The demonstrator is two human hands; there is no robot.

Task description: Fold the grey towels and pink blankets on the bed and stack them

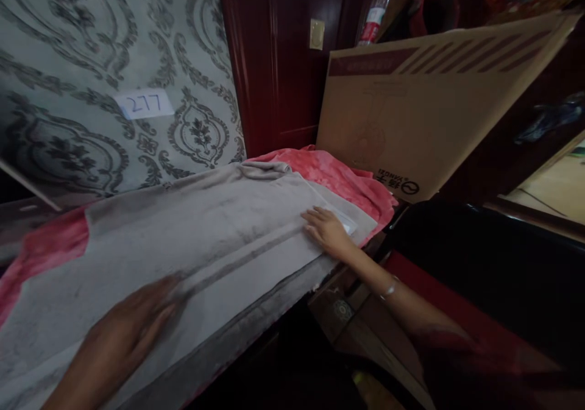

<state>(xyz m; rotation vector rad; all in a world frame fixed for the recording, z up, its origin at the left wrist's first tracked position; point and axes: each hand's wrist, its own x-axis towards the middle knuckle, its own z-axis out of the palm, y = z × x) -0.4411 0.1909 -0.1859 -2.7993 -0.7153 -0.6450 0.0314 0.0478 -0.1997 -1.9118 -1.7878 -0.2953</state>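
A long grey cloth (237, 215) with a raised pale band along it lies spread over a red-pink fabric (338, 178) on a narrow surface. My left hand (123, 331) is over the near left part of the cloth, at the end of the band. It is blurred, but thumb and fingers look stretched out and apart. Farther right, my right hand (326, 230) lies flat on the cloth with fingers extended. Just beyond its wrist, a small shiny pale patch (348, 226) shows on the cloth; what it is I cannot make out.
A large cardboard box (425, 105) stands at the back right, with a red-labelled bottle (377, 14) behind it. Patterned wallpaper carrying a paper marked 277 (145, 103) rises behind the cloth. A black-topped surface (493, 270) is at the right; a wooden drawer (338, 312) sits below my right arm.
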